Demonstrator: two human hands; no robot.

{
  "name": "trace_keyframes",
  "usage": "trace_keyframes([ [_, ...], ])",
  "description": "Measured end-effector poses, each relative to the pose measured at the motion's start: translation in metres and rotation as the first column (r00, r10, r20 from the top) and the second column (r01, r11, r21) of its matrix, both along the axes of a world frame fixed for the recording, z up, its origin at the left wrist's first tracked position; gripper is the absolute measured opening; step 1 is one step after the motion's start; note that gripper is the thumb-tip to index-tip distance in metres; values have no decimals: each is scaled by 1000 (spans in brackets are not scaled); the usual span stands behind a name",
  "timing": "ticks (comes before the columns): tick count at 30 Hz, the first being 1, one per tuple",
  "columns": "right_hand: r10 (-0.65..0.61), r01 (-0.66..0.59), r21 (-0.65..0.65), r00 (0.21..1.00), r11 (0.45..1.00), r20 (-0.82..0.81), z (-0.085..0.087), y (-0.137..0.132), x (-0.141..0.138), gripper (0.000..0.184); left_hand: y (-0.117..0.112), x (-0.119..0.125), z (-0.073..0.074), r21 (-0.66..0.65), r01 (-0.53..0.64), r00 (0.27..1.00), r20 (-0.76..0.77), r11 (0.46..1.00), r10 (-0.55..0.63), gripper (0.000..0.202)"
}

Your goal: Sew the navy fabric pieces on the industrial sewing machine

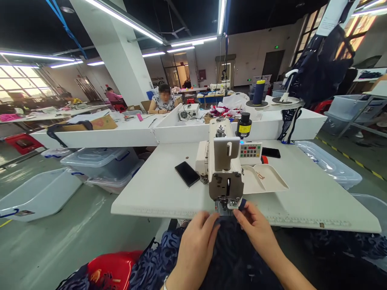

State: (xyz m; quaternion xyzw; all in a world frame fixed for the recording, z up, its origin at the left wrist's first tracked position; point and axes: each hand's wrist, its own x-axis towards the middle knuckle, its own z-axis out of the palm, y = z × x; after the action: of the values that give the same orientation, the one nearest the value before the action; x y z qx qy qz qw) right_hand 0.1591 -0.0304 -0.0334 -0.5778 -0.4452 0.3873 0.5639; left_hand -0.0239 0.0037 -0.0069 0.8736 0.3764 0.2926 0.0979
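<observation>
A cream sewing machine (225, 167) stands on a white table (163, 193) facing me. Dark navy patterned fabric (229, 257) lies in my lap and runs up under the machine's presser foot (227, 203). My left hand (196, 245) presses on the fabric just left of the foot, fingers curled onto the cloth. My right hand (255, 223) pinches the fabric edge and a navy strap at the right of the foot.
A black phone (187, 173) lies left of the machine, another phone (271, 152) behind a white tray (264, 179). A control panel (250, 151) sits at the right. Clear plastic bins (99, 161) stand on the floor left and right. A red stool (110, 268) is near my left. A person sits at a far table.
</observation>
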Motion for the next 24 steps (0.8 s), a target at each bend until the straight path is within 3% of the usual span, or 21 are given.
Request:
trace_keyframes([
  [1, -35, 32, 39, 996, 999, 77, -4, 3, -5, 25, 2, 0, -2, 147, 4, 1000, -17, 989, -2, 29],
  [3, -80, 65, 95, 984, 993, 161, -11, 8, -11, 23, 4, 1, -5, 359, 127, 991, -88, 925, -102, 32],
  [6, -62, 46, 104, 985, 994, 162, -18, 16, -8, 23, 3, 4, -13, 440, 308, 941, -273, 843, -201, 36],
  [13, 20, -39, 60, 959, 997, 284, -2, 41, 12, 17, -6, 9, -34, 499, 114, 976, -216, 859, -4, 41],
  [19, -1, -34, 97, 942, 995, 336, 7, 47, 9, 34, -8, 18, -30, 499, 62, 985, -170, 865, 27, 41],
  [24, -33, -28, 149, 921, 988, 388, 9, 48, 8, 30, -10, 19, -28, 530, 15, 991, -122, 848, 59, 38],
])
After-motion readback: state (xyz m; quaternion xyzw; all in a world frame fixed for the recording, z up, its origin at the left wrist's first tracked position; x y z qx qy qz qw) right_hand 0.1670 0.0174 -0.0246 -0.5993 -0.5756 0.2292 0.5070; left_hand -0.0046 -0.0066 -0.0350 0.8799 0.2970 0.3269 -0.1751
